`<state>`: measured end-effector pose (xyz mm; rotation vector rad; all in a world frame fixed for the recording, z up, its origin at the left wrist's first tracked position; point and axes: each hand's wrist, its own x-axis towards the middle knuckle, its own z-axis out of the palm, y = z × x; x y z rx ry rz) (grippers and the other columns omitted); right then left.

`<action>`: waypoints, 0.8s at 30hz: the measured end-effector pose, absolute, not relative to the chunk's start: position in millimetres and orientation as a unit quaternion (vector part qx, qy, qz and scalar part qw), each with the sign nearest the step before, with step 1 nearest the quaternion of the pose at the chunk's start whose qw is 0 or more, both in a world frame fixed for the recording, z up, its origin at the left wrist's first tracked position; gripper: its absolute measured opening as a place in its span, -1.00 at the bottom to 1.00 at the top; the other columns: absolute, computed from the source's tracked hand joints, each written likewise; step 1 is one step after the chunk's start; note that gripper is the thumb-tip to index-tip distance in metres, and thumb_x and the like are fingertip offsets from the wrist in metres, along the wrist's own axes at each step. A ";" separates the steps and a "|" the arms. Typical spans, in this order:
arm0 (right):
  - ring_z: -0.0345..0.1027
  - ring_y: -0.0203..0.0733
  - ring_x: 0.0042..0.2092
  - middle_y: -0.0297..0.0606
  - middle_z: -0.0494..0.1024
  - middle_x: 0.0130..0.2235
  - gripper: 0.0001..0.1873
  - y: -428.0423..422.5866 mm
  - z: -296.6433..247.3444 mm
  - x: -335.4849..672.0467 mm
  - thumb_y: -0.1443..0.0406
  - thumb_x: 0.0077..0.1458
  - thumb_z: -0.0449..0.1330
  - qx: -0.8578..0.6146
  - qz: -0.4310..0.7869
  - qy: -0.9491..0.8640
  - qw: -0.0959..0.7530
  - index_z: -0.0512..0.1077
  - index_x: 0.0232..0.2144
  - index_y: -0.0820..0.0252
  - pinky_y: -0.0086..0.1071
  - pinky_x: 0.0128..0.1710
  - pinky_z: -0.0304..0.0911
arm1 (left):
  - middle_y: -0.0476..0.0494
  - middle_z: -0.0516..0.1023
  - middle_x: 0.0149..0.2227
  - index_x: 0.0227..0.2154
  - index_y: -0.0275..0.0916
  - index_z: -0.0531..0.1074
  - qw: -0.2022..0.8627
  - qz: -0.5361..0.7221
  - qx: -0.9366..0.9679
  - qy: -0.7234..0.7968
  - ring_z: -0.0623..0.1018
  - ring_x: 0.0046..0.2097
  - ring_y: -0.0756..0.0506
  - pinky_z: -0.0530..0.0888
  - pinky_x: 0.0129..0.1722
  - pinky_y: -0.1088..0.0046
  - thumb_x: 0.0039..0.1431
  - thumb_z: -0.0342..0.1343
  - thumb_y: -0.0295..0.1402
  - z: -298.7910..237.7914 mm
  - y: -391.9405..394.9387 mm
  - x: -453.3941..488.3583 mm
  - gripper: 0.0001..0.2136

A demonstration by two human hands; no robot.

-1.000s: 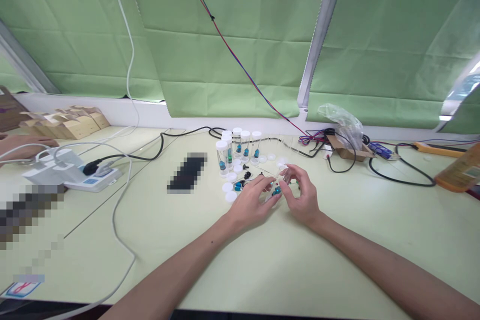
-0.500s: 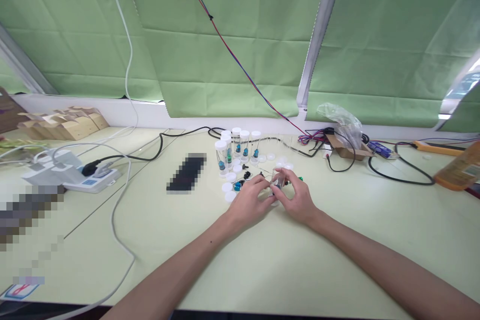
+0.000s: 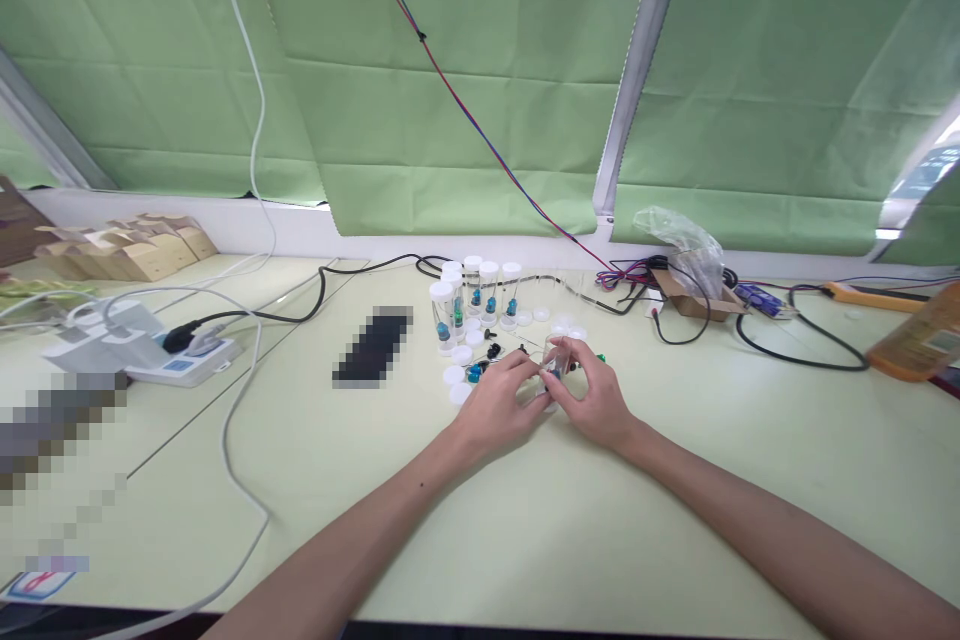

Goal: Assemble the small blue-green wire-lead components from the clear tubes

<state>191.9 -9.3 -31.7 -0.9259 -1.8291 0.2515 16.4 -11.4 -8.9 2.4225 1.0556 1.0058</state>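
Observation:
Close together over the table, my left hand [image 3: 499,398] and my right hand [image 3: 596,395] are both closed on one small clear plastic tube [image 3: 553,358]. Fingers cover much of the tube, and a dark bit shows inside it; its exact kind I cannot make out. Just behind and left stand several clear tubes with white caps [image 3: 441,292], each with a blue or green piece inside. Beside my left hand lie a loose blue piece [image 3: 474,374], small black parts [image 3: 493,350] and white caps [image 3: 454,375]. A green piece [image 3: 601,358] shows past my right fingers.
A pixelated dark object [image 3: 373,347] lies left of the tubes. Further left is a white power strip [image 3: 191,365] with cables. Small cardboard boxes [image 3: 142,250] stand at the back left. An open carton [image 3: 697,300] with a plastic bag and an orange bottle [image 3: 919,335] are right.
Both hands stay in place around the clear tube, with only a very slight shift of the fingers. Nothing else has visibly moved.

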 end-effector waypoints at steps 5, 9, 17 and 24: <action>0.33 -0.18 -0.26 -0.20 0.49 -0.22 -0.62 -9.5 -31.8 191.6 0.27 0.17 0.17 -0.385 0.084 -0.757 0.522 0.25 0.03 0.15 -0.25 -0.19 0.31 | -0.15 0.51 -0.24 -0.21 -0.22 0.48 0.103 0.371 0.851 0.357 0.50 -0.16 -0.13 0.42 -0.18 0.35 0.16 0.08 -0.33 -4.5 -8.6 10.2 -0.83; 0.33 -0.17 -0.27 -0.20 0.49 -0.22 -0.63 -9.1 -31.2 191.7 0.24 0.18 0.17 -0.398 0.075 -0.751 0.522 0.26 0.02 0.15 -0.25 -0.20 0.31 | -0.12 0.54 -0.27 -0.22 -0.22 0.47 0.061 0.406 0.801 0.436 0.51 -0.27 -0.07 0.41 -0.23 0.39 0.24 -0.04 -0.39 -3.7 2.0 4.0 -0.82; 0.31 -0.19 -0.29 -0.21 0.48 -0.23 -0.64 -8.7 -31.8 191.8 0.21 0.19 0.16 -0.411 0.086 -0.749 0.512 0.26 0.02 0.13 -0.26 -0.20 0.31 | -0.21 0.51 -0.19 -0.23 -0.19 0.49 -0.044 0.262 0.733 0.626 0.50 -0.14 -0.21 0.37 -0.38 0.37 0.23 -0.05 -0.36 -1.2 15.2 -9.9 -0.79; 0.31 -0.19 -0.29 -0.21 0.49 -0.23 -0.64 -9.0 -31.5 192.2 0.20 0.19 0.16 -0.411 0.092 -0.750 0.509 0.26 0.02 0.14 -0.26 -0.20 0.31 | -0.28 0.53 -0.17 -0.21 -0.22 0.48 -0.061 0.198 0.729 0.653 0.48 -0.11 -0.27 0.39 -0.34 0.31 0.26 -0.09 -0.28 -5.7 18.3 -12.5 -0.74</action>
